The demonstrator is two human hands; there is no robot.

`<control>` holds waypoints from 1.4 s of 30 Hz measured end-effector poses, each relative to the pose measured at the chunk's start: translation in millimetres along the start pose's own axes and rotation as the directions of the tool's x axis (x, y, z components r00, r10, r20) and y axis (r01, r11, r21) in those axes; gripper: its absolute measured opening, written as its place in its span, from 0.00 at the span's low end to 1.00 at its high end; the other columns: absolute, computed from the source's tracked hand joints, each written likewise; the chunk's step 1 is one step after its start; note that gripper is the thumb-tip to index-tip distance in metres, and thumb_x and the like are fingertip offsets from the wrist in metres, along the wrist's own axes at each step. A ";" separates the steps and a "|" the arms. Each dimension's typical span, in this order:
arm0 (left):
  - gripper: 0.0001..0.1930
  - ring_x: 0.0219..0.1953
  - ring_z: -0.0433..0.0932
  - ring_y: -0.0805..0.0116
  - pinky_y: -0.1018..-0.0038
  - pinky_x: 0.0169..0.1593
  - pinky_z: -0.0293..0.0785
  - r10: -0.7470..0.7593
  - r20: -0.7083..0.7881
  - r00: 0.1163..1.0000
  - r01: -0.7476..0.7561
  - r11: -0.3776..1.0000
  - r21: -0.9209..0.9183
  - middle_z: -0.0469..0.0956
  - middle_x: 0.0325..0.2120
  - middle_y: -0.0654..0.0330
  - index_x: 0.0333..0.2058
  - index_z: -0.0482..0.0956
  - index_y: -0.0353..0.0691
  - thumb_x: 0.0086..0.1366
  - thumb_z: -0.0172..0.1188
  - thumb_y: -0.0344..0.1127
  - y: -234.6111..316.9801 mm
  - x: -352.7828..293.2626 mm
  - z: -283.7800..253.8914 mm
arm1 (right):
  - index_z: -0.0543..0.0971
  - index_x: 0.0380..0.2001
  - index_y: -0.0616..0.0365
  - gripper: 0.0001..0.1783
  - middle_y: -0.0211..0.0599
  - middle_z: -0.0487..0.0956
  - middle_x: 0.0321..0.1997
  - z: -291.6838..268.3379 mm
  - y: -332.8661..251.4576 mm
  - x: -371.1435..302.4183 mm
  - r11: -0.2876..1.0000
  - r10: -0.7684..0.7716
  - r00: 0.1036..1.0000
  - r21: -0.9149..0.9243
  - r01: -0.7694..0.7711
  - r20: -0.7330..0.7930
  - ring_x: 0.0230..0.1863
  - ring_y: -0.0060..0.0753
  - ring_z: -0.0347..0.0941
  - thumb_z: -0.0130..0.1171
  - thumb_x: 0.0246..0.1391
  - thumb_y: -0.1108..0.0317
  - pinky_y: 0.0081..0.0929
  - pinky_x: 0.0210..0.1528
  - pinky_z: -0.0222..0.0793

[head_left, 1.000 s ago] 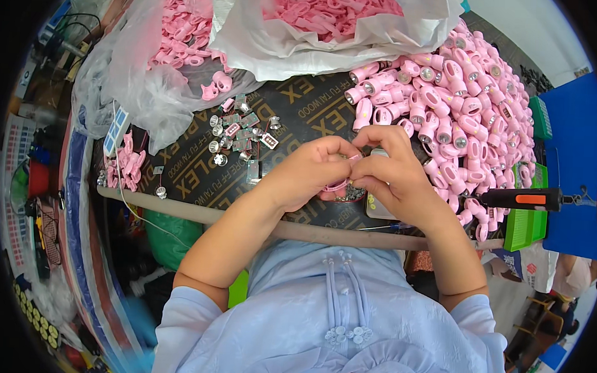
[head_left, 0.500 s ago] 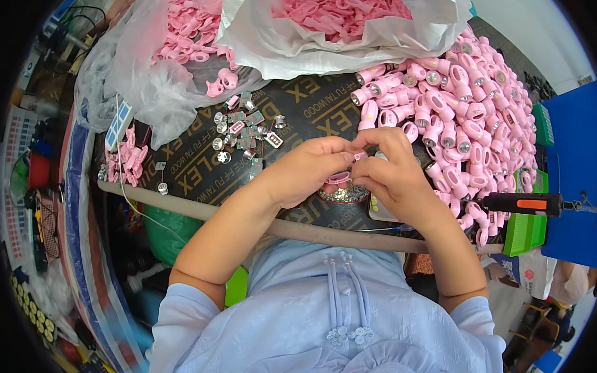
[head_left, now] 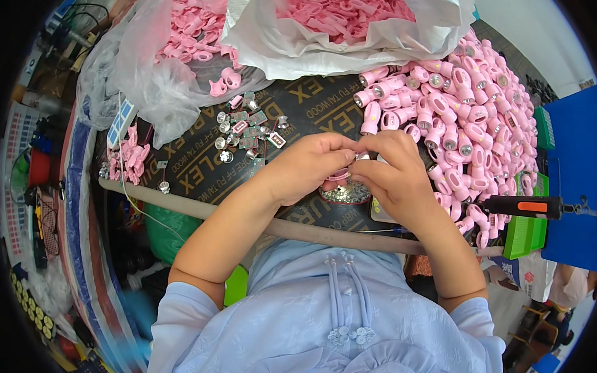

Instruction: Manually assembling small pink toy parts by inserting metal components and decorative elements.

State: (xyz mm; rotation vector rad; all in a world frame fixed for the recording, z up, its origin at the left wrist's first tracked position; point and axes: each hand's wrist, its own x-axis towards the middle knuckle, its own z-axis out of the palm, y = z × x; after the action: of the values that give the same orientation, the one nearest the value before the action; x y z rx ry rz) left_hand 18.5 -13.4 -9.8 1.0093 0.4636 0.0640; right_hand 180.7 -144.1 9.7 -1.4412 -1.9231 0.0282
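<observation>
Above a small round tub of tiny silver parts [head_left: 344, 193], my left hand [head_left: 304, 166] is closed on a pink plastic flashlight body [head_left: 338, 175], mostly covered by the fingers. Meeting it from the other side, my right hand [head_left: 399, 175] pinches at its top end, where a shiny silver reflector [head_left: 362, 157] shows between the fingertips. Whether the reflector sits fully inside the body cannot be seen. To the left lie several silver reflectors with small green circuit boards [head_left: 251, 132].
A big heap of pink flashlights [head_left: 468, 117] covers the right side. Behind stands a white sack [head_left: 251, 47] of pink shells, beside a clear plastic bag [head_left: 164, 90]. An orange-and-black tool [head_left: 524, 206] hangs at the right by a green tray [head_left: 527, 227]. A screwdriver [head_left: 392, 230] lies near the table edge.
A silver reflector now shows at the fingertips, where a small pink piece showed before. My hands have shifted slightly; both stay together over the tub.
</observation>
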 end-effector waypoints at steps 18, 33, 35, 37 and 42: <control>0.12 0.32 0.73 0.76 0.80 0.35 0.71 0.083 -0.145 0.986 -0.099 0.990 -0.105 0.76 0.36 0.62 0.51 0.74 0.34 0.73 0.54 0.34 7.6 -9.3 -8.9 | 0.81 0.41 0.60 0.18 0.37 0.77 0.50 15.3 -8.8 4.1 0.899 -0.206 0.977 -0.406 0.166 -0.056 0.46 0.39 0.72 0.61 0.43 0.67 0.43 0.46 0.66; 0.07 0.38 0.79 0.69 0.73 0.40 0.77 0.293 -0.305 0.906 -0.359 0.915 -0.186 0.79 0.38 0.56 0.45 0.71 0.36 0.70 0.57 0.28 -1.6 -16.8 -25.2 | 0.79 0.52 0.58 0.23 0.38 0.72 0.63 38.3 -15.2 9.4 0.949 0.052 0.998 -0.310 -0.064 -0.047 0.56 0.44 0.66 0.57 0.50 0.71 0.42 0.57 0.59; 0.08 0.39 0.79 0.70 0.72 0.41 0.77 0.328 -0.332 0.884 -0.389 0.911 -0.136 0.79 0.38 0.56 0.45 0.71 0.36 0.70 0.57 0.28 -1.3 -18.9 -23.9 | 0.80 0.50 0.55 0.28 0.39 0.74 0.59 36.9 -17.1 10.7 0.979 0.050 0.992 -0.191 -0.072 -0.119 0.54 0.49 0.67 0.68 0.41 0.78 0.43 0.59 0.61; 0.08 0.39 0.79 0.70 0.72 0.41 0.78 0.353 -0.341 0.871 -0.405 0.909 -0.095 0.79 0.38 0.56 0.45 0.71 0.36 0.70 0.58 0.28 -2.2 -19.2 -23.6 | 0.81 0.47 0.56 0.25 0.40 0.75 0.57 38.2 -12.4 9.8 0.987 0.057 0.981 -0.135 -0.083 -0.185 0.54 0.49 0.67 0.68 0.41 0.79 0.42 0.57 0.62; 0.08 0.33 0.78 0.74 0.77 0.39 0.76 0.418 -0.406 0.813 -0.461 0.888 -0.008 0.79 0.35 0.59 0.43 0.72 0.34 0.68 0.59 0.27 -2.5 -17.1 -13.7 | 0.84 0.37 0.59 0.15 0.38 0.78 0.40 39.6 -8.5 16.8 0.989 0.147 0.949 0.053 -0.138 -0.278 0.43 0.42 0.73 0.68 0.43 0.81 0.34 0.44 0.69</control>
State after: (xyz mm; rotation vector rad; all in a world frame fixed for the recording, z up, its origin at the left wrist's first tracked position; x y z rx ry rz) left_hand -2.9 -8.3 -12.0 0.9829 0.5775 0.7192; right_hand 149.9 -117.8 -7.2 -1.4739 -1.5801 -0.0740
